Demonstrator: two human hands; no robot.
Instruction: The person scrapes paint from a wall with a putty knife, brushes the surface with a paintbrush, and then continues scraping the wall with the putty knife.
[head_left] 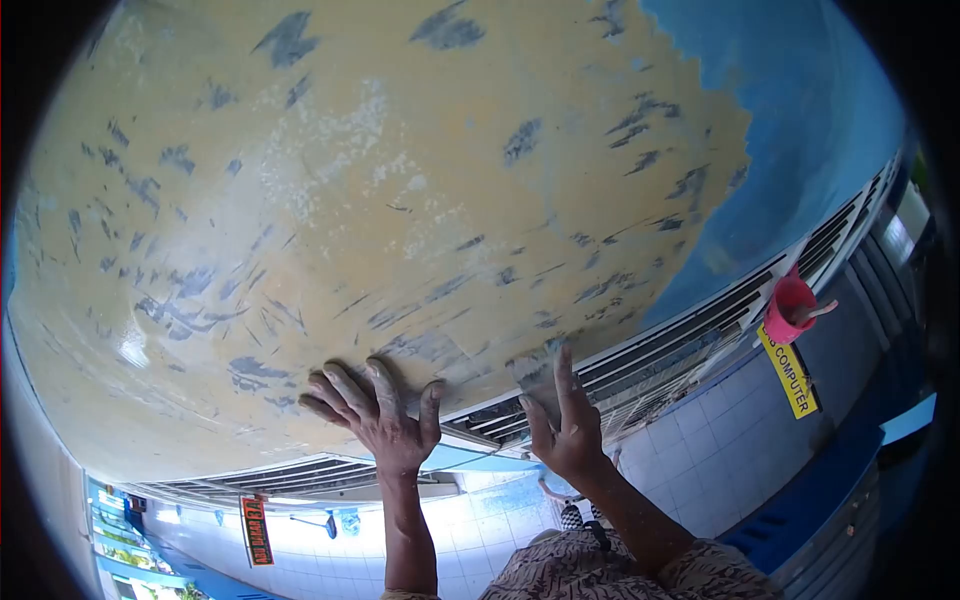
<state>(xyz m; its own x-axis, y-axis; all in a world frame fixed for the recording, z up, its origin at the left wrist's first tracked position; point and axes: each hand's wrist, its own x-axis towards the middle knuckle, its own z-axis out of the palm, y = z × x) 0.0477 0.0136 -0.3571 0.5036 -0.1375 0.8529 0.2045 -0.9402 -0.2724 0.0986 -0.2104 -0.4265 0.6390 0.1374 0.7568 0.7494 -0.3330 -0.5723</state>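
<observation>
My left hand point(392, 425) lies against a large cream-painted surface point(420, 260), its fingers spread and smeared with grey. Close by on the right, my right hand point(572, 435) grips a flat scraper point(538, 375) between thumb and fingers. Its thin blade rests against the lower edge of the surface, above the slatted vents. Grey filler patches point(447, 28) and streaks are scattered across the cream paint, some right at my left fingertips. Pale worn spots show in the middle. The scraper's handle is mostly hidden by my right hand.
Slatted vents point(640, 370) run along the surface's lower edge. A pink cup point(790, 308) with a stick in it sits at the vents on the right, by a yellow sign point(790, 370). Blue paint point(800, 130) borders the cream area. An orange-lettered sign point(257, 530) hangs lower left.
</observation>
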